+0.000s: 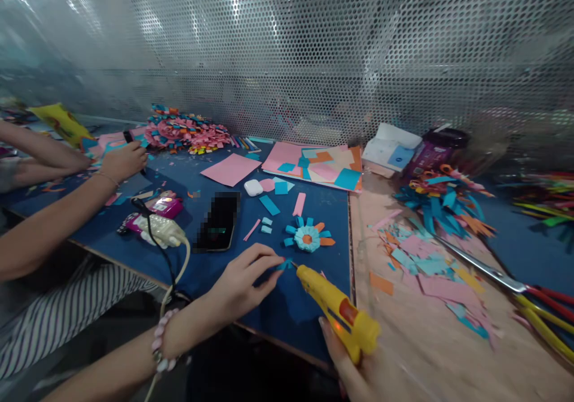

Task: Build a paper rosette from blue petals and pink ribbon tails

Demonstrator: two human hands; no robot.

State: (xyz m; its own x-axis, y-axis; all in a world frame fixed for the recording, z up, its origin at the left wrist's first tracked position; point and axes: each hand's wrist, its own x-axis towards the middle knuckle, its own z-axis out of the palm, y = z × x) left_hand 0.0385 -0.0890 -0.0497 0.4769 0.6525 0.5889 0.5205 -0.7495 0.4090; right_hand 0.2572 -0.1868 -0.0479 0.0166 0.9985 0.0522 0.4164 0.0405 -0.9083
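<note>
Between the thumb and fingertips of my left hand (246,279) is a small blue paper piece (287,264), pinched above the blue tabletop. My right hand (352,363) is wrapped round a yellow hot glue gun (338,309), whose nozzle points at that paper piece; I cannot tell whether they touch. An orange light glows on the gun's side. Just beyond both hands lies a paper flower (307,237) with a light blue ring and blue and orange petals. Close by are a pink strip (299,204), a blue strip (269,205) and small folded light blue pieces (266,225).
A phone (219,222), a power strip with plugs (156,225) and its cord lie left. Scissors (497,267) and paper scraps (430,258) are at right. Paper sheets (231,170) lie before a perforated metal panel (287,61). A co-worker's hand (123,161) holds something dark.
</note>
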